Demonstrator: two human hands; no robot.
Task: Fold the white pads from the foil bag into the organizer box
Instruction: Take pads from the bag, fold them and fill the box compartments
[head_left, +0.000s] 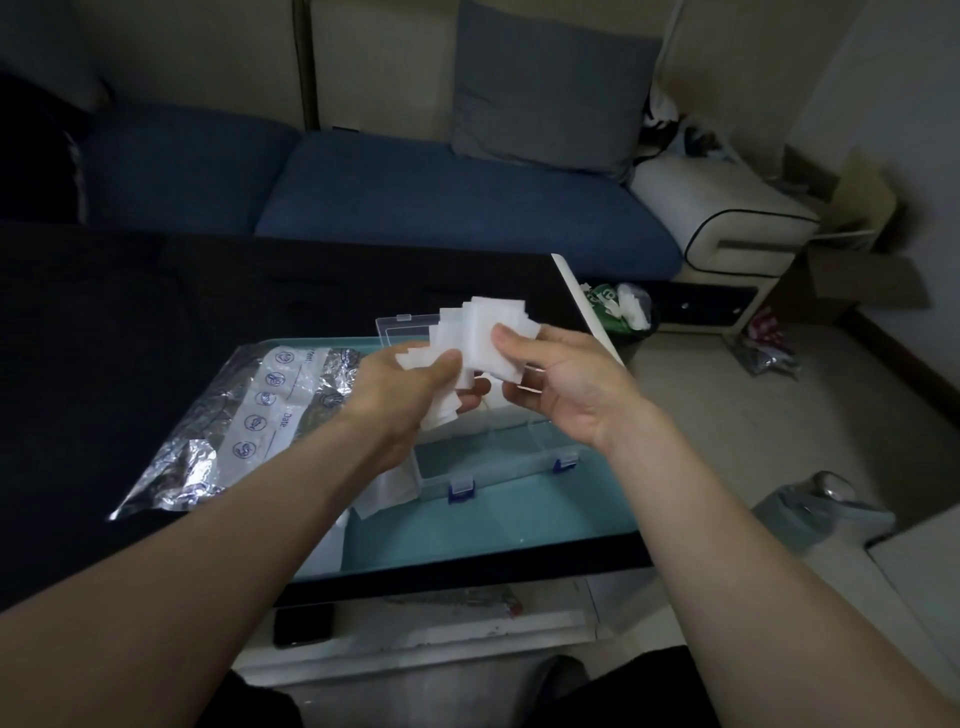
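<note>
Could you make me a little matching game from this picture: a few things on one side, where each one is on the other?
Things:
1. pads
2. foil bag
3. box
4. cushion

Places:
A. on the sofa
B. flat on the table, at the left
C. held in both hands
D. under the hands, lid open

Pairs: 1-C, 2-B, 3-D, 4-A

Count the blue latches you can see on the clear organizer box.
2. One blue latch sits on the near edge of the organizer box, left of centre; the other further right. Arms and pads may hide others.
</note>
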